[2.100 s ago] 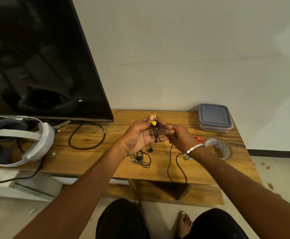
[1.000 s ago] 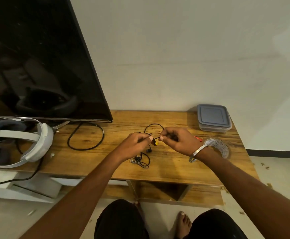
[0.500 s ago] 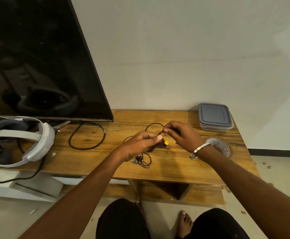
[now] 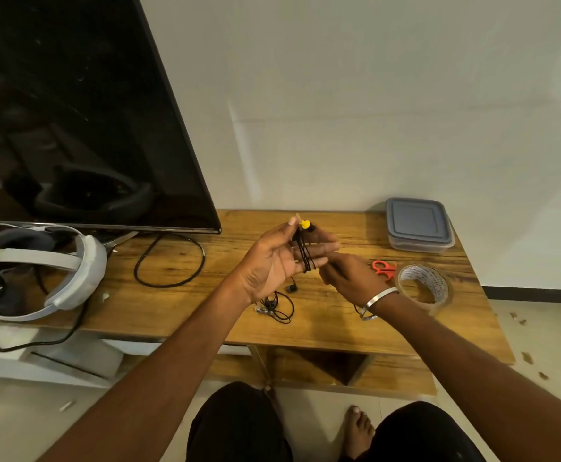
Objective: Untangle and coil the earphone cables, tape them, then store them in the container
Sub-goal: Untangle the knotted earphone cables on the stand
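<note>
My left hand (image 4: pixel 267 266) is raised palm-up over the wooden table (image 4: pixel 322 328), fingers stretched out. A black earphone cable (image 4: pixel 305 256) is looped round those fingers. Its yellow earbud (image 4: pixel 304 224) sticks up at the top, pinched by my thumb. My right hand (image 4: pixel 350 278) is just right of the loops and pinches the cable's free part, which trails down past my wrist. A second black earphone (image 4: pixel 277 306) lies tangled on the table below my left hand. The lidded grey container (image 4: pixel 417 225) stands at the back right corner.
A clear tape roll (image 4: pixel 424 288) and orange scissors (image 4: pixel 384 268) lie to the right of my right hand. A large TV (image 4: pixel 82 111) fills the left. A white headset (image 4: pixel 75 271) and a black cable loop (image 4: pixel 169 258) lie below it.
Both hands rose from near the tabletop. My left hand turned palm-up with its fingers spread, and the cable now sits in loops round them.
</note>
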Demonstrator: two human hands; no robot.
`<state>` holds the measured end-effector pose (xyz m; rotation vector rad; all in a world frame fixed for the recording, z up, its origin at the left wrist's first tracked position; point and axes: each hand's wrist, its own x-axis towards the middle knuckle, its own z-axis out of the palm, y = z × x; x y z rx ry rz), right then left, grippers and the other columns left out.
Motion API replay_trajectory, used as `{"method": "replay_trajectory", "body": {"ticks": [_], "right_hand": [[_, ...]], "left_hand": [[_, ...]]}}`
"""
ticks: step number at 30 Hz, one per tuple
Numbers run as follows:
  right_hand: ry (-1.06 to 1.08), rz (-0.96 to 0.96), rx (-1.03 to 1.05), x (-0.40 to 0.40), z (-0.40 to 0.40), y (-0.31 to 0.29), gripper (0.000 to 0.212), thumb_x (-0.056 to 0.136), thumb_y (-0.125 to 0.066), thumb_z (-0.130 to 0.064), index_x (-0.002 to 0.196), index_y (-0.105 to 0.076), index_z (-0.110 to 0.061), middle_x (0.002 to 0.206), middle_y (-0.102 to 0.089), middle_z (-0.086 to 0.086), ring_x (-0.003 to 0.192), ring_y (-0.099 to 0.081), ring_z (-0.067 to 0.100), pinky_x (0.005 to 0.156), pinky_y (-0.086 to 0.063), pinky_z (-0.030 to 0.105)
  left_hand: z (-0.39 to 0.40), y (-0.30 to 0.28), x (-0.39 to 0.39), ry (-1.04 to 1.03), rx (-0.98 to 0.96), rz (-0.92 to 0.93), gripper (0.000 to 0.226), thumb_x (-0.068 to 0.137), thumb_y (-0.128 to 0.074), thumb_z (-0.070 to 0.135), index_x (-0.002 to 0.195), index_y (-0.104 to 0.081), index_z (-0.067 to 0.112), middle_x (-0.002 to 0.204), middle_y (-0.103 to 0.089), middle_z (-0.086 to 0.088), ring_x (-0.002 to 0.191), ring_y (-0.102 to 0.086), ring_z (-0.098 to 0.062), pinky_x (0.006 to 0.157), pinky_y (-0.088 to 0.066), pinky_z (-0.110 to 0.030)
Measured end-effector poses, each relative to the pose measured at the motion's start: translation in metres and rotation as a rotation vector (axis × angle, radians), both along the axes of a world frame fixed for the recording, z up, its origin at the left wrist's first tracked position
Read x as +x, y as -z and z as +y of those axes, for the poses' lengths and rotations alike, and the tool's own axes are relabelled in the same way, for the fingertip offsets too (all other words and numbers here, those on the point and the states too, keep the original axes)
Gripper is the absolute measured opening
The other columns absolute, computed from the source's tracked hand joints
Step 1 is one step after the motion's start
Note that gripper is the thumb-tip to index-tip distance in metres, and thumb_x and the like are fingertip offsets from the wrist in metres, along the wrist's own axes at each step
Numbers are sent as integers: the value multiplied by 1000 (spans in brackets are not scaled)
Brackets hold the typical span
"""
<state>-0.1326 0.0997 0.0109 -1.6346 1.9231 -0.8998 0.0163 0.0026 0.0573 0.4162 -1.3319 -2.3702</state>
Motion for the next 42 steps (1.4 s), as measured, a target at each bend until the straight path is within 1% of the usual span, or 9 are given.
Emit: {"method": "replay_trajectory", "body": {"ticks": [7,14,17,21,26,30,33,38,42], "right_hand": [[-97,-78,33,14,-5,9,26,99,-42,-24,107,-65,-17,63,-54,-2,57,-50,6,57,-40,14],[-145,-17,23,13,-2,8,24,99,-44,-25,108,-65,-23,59,-54,-5,52,-50,4,54,-37,9],[-152,-2,20,13,-1,7,24,98,-44,-24,110,-65,-22,55,-51,-10,49,-50,1,53,-35,7],[-161,11,26,13,0,6,25,98,-44,-26,112,-65,-23,55,-51,-10,50,-50,2,53,-35,8],[-186,65,54,12,1,3,26,98,-46,-25,115,-65,-23,63,-59,-10,56,-55,3,56,-37,6],[-216,79,63,13,3,-2,24,97,-49,-21,112,-67,-19,74,-59,-26,64,-57,-15,57,-38,3],[-210,88,67,12,3,-2,22,95,-50,-30,108,-68,-27,86,-72,-6,66,-64,10,61,-50,25],[-160,66,44,7,3,-8,17,92,-56,-28,98,-70,-22,75,-70,-8,65,-61,19,62,-49,32],[-118,4,15,2,4,-12,15,92,-57,-25,94,-72,-19,60,-59,-15,52,-48,4,52,-37,18]], "left_hand": [[-4,-6,-6,-117,-17,-21,39,96,-43,41,105,-65,10,117,-66,-20,123,-55,-40,110,-35,-57],[-6,-3,-4,-129,-24,-20,42,68,-79,49,84,-67,12,113,-68,-20,118,-60,-39,104,-42,-54],[-7,-1,-2,-116,-7,-8,18,87,-64,29,90,-64,11,117,-66,-19,121,-58,-38,108,-36,-58],[-7,0,-2,-122,-12,-23,14,87,-49,23,88,-60,13,118,-66,-17,121,-58,-36,108,-36,-57],[-12,6,-1,-121,-187,-138,20,94,-50,30,79,-56,19,114,-69,-14,118,-61,-29,102,-41,-50],[-15,16,0,-131,-426,-283,25,98,-48,30,85,-69,27,113,-71,1,119,-61,-16,106,-41,-47],[-19,25,3,-112,-580,-376,23,101,-47,23,90,-67,20,117,-70,2,119,-59,-7,107,-40,-38],[-26,41,10,-28,-765,-516,22,100,-48,27,98,-67,17,110,-69,16,117,-58,-5,108,-41,-41],[-26,46,15,36,-833,-593,26,95,-50,42,105,-70,27,104,-70,13,107,-62,-9,99,-47,-48]]}}
